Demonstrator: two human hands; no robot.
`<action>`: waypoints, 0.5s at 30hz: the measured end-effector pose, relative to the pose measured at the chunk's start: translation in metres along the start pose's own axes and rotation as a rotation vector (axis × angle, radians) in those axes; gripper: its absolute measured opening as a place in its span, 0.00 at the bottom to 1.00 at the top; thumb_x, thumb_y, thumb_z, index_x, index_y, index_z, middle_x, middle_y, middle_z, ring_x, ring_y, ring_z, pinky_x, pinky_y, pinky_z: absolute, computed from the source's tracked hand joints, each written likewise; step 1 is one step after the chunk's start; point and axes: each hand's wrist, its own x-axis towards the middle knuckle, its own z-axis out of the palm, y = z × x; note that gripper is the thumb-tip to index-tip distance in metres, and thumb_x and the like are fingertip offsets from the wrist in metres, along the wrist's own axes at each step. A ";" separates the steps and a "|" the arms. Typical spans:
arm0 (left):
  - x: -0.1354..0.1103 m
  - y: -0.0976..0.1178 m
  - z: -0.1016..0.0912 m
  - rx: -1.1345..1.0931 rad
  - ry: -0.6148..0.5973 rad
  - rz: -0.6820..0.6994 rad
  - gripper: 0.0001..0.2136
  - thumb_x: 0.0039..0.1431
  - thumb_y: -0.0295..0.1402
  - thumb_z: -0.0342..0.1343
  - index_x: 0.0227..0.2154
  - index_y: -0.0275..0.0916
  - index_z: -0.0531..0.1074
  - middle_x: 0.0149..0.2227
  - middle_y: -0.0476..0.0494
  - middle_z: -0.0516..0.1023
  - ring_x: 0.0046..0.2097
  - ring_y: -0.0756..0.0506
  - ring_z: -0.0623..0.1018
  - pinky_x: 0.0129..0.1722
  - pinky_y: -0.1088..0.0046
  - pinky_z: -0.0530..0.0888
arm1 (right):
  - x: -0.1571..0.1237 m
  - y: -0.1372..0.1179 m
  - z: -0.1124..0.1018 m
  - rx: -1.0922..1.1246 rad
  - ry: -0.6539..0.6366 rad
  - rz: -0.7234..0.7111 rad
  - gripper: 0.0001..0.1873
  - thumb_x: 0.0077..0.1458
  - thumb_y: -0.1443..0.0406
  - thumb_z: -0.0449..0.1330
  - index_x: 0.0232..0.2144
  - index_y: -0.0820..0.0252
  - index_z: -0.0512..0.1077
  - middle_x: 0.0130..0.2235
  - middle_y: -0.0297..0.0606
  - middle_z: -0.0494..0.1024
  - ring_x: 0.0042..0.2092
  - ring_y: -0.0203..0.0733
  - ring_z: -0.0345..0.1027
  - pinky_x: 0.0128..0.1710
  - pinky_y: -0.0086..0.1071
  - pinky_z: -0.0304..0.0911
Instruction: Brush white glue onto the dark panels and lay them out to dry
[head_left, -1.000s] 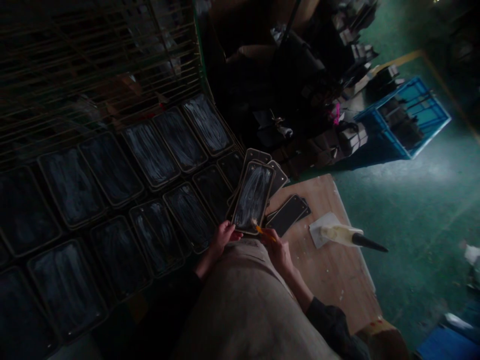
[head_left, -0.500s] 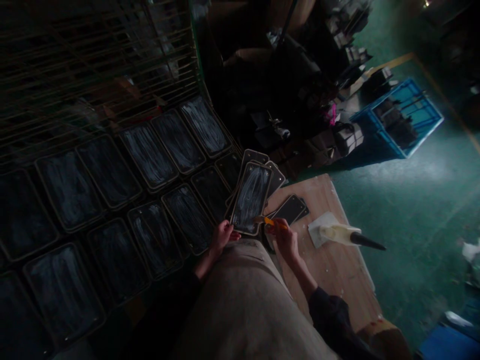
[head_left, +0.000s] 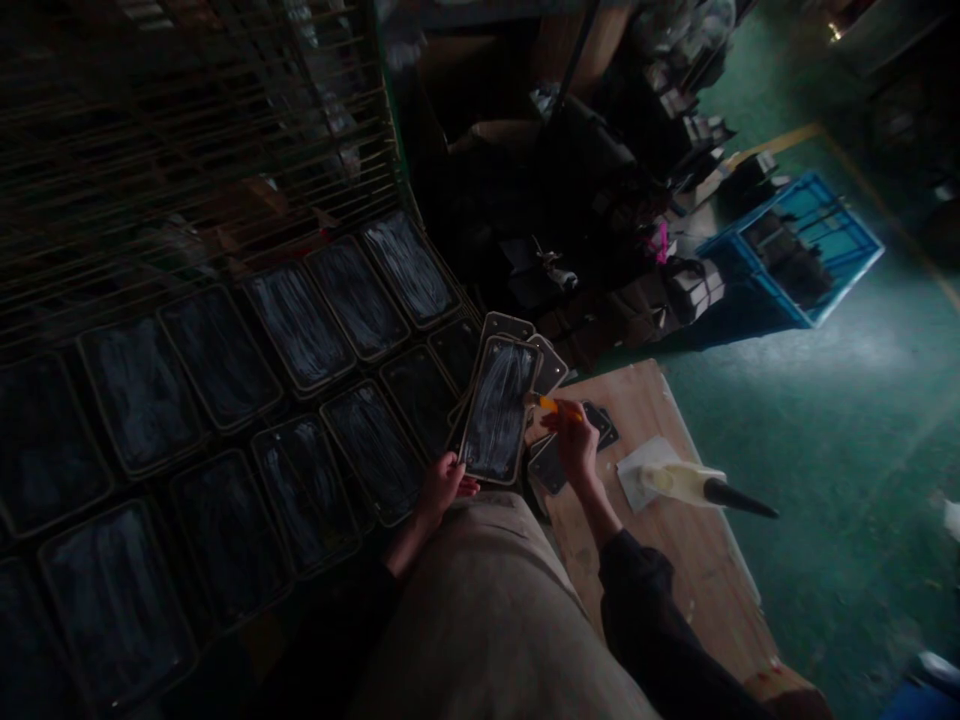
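My left hand (head_left: 444, 484) is closed on the lower left corner of a dark rectangular panel (head_left: 501, 410) with a pale rim and whitish streaks over its face. In my right hand (head_left: 576, 440) is a brush (head_left: 553, 406) with an orange handle, its tip at the panel's right edge. More such panels (head_left: 549, 364) lie beneath and behind the held one. Partly hidden by my right hand, a few dark panels (head_left: 549, 466) rest on the wooden board (head_left: 660, 580).
Rows of streaked panels (head_left: 298, 328) lie to the left, beside a wire rack (head_left: 330, 120). A pale bottle with a black nozzle (head_left: 690, 484) lies on a white sheet (head_left: 634, 484) on the board. A blue crate (head_left: 810, 316) holding dark pieces stands at the right.
The brush in my right hand has moved from the panel's lower part up to its right edge. My left hand keeps its hold on the corner. The view has shifted slightly.
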 end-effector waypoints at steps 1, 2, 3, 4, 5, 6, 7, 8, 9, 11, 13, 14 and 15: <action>0.000 0.000 0.000 -0.005 0.007 0.002 0.13 0.53 0.39 0.58 0.31 0.40 0.60 0.22 0.48 0.77 0.26 0.44 0.81 0.24 0.73 0.78 | 0.007 -0.002 0.000 -0.012 0.028 -0.025 0.22 0.64 0.50 0.48 0.44 0.60 0.69 0.29 0.35 0.79 0.30 0.39 0.76 0.31 0.30 0.72; -0.001 -0.001 0.001 -0.013 0.010 0.003 0.13 0.53 0.40 0.58 0.31 0.40 0.60 0.22 0.48 0.77 0.27 0.44 0.82 0.25 0.73 0.78 | 0.011 -0.004 0.001 -0.029 0.042 -0.048 0.21 0.64 0.50 0.48 0.44 0.60 0.69 0.30 0.36 0.79 0.31 0.39 0.76 0.32 0.30 0.71; -0.001 -0.001 0.001 -0.025 0.004 0.002 0.13 0.53 0.40 0.58 0.32 0.40 0.60 0.23 0.48 0.77 0.27 0.44 0.82 0.25 0.72 0.78 | 0.013 -0.005 0.001 -0.048 0.039 -0.070 0.21 0.64 0.51 0.48 0.44 0.60 0.69 0.30 0.36 0.79 0.31 0.39 0.76 0.32 0.30 0.71; -0.002 -0.002 0.001 -0.039 -0.007 -0.002 0.13 0.53 0.40 0.58 0.32 0.40 0.60 0.23 0.48 0.78 0.28 0.44 0.82 0.26 0.72 0.78 | 0.012 -0.006 0.001 -0.068 0.020 -0.088 0.21 0.64 0.52 0.48 0.45 0.60 0.69 0.31 0.36 0.79 0.32 0.39 0.76 0.32 0.30 0.71; -0.002 -0.002 0.001 -0.054 -0.019 -0.008 0.13 0.53 0.40 0.58 0.33 0.40 0.60 0.24 0.48 0.78 0.28 0.44 0.82 0.27 0.72 0.78 | 0.010 -0.007 0.001 -0.085 -0.015 -0.099 0.20 0.64 0.52 0.48 0.45 0.60 0.69 0.31 0.37 0.79 0.32 0.39 0.76 0.32 0.30 0.71; -0.003 -0.002 0.002 -0.070 -0.028 -0.017 0.13 0.53 0.40 0.58 0.34 0.39 0.61 0.24 0.48 0.78 0.29 0.44 0.82 0.28 0.71 0.78 | 0.005 -0.007 0.001 -0.096 -0.059 -0.097 0.20 0.64 0.52 0.48 0.45 0.60 0.69 0.31 0.37 0.79 0.32 0.40 0.76 0.32 0.30 0.70; -0.003 -0.002 0.002 -0.086 -0.034 -0.029 0.14 0.53 0.40 0.58 0.35 0.39 0.61 0.24 0.48 0.78 0.29 0.44 0.82 0.28 0.71 0.78 | 0.000 -0.008 0.000 -0.097 -0.101 -0.082 0.20 0.64 0.52 0.48 0.44 0.60 0.69 0.30 0.37 0.79 0.31 0.40 0.76 0.30 0.30 0.70; -0.003 -0.001 0.002 -0.103 -0.038 -0.043 0.14 0.53 0.40 0.58 0.36 0.39 0.62 0.24 0.48 0.78 0.29 0.44 0.82 0.28 0.71 0.78 | -0.005 -0.009 -0.001 -0.090 -0.138 -0.056 0.20 0.64 0.52 0.48 0.44 0.59 0.70 0.29 0.37 0.79 0.30 0.40 0.76 0.29 0.29 0.70; -0.004 -0.001 0.001 -0.121 -0.042 -0.056 0.15 0.53 0.40 0.58 0.38 0.38 0.62 0.24 0.48 0.78 0.28 0.44 0.82 0.29 0.71 0.78 | -0.010 -0.011 -0.004 -0.073 -0.164 -0.022 0.20 0.64 0.51 0.49 0.42 0.59 0.70 0.27 0.36 0.78 0.29 0.40 0.75 0.28 0.30 0.70; -0.007 0.002 0.000 -0.153 -0.065 -0.078 0.18 0.53 0.40 0.59 0.42 0.38 0.62 0.24 0.47 0.79 0.28 0.44 0.82 0.29 0.72 0.77 | -0.017 -0.018 -0.012 -0.010 -0.176 0.049 0.20 0.63 0.50 0.50 0.40 0.59 0.70 0.25 0.35 0.77 0.26 0.40 0.75 0.26 0.30 0.70; -0.012 0.007 -0.002 -0.181 -0.104 -0.090 0.21 0.53 0.40 0.59 0.46 0.37 0.62 0.25 0.45 0.80 0.29 0.44 0.82 0.29 0.72 0.77 | -0.020 -0.025 -0.023 0.074 -0.115 0.086 0.20 0.62 0.50 0.52 0.40 0.59 0.70 0.26 0.35 0.77 0.25 0.41 0.74 0.25 0.30 0.70; -0.016 0.011 -0.003 -0.193 -0.125 -0.091 0.23 0.53 0.40 0.60 0.48 0.36 0.62 0.25 0.45 0.80 0.29 0.44 0.82 0.29 0.73 0.77 | -0.020 -0.027 -0.029 0.111 -0.059 0.085 0.19 0.61 0.50 0.52 0.41 0.59 0.70 0.27 0.36 0.78 0.26 0.41 0.74 0.26 0.31 0.71; -0.020 0.016 -0.003 -0.202 -0.156 -0.085 0.24 0.52 0.41 0.60 0.49 0.36 0.62 0.25 0.44 0.80 0.29 0.44 0.82 0.30 0.72 0.76 | -0.020 -0.029 -0.034 0.143 0.005 0.074 0.19 0.61 0.50 0.53 0.41 0.60 0.70 0.28 0.37 0.78 0.26 0.41 0.74 0.26 0.31 0.71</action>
